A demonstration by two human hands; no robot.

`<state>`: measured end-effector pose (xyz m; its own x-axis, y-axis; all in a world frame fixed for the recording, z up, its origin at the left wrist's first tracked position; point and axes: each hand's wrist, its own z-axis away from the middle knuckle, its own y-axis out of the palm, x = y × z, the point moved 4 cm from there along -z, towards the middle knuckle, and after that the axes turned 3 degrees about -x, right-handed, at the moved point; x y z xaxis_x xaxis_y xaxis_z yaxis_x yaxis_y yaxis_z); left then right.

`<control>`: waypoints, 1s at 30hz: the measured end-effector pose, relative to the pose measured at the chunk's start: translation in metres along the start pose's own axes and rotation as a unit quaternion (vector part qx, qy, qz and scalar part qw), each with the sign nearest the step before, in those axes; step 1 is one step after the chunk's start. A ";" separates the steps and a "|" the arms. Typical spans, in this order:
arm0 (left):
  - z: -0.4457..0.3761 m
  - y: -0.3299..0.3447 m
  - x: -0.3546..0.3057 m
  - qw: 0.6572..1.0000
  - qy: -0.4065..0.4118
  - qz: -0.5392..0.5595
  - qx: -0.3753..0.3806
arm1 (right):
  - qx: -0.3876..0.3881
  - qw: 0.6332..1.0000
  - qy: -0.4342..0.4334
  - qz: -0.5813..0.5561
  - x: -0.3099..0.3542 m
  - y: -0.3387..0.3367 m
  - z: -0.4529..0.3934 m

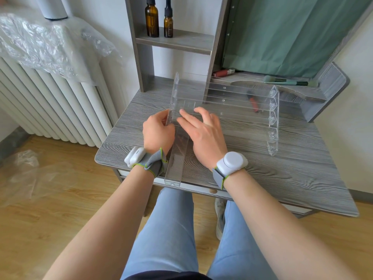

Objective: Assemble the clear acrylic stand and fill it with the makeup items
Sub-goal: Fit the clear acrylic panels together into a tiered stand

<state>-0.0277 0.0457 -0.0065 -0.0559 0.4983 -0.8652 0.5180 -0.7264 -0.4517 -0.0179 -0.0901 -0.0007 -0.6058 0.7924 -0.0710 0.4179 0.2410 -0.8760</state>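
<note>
Grey wood-grain desk [282,168], radiator at left. Clear acrylic stand [232,110] stands mid-desk, long axis left-right. Left hand [158,131] pinches its near-left side panel [177,150], which runs toward the person. Right hand [203,134] rests flat, fingers straight, on the shelves just beside it.

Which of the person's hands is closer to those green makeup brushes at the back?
Right. The right hand lies on the acrylic stand, below and left of the green brushes; the left hand is further left.
</note>
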 end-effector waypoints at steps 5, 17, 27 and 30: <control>0.001 0.002 -0.012 0.999 0.037 -0.036 -0.015 | -0.002 1.000 0.009 0.027 0.007 0.000 0.001; 0.023 0.028 -0.100 0.951 0.263 -0.156 0.039 | -0.180 0.972 0.131 -0.073 -0.055 -0.055 0.021; 0.056 0.113 -0.141 0.902 0.320 -0.220 0.189 | -0.260 0.879 0.370 -0.154 -0.154 -0.049 0.086; 0.062 0.129 -0.138 0.892 0.328 -0.237 0.202 | -0.259 0.855 0.400 -0.204 -0.160 -0.040 0.097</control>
<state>-0.0060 -0.1464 0.0413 0.3937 0.8679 -0.3031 0.2120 -0.4065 -0.8887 -0.0029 -0.2810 -0.0001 -0.2024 0.6632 0.7206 0.6508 0.6409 -0.4071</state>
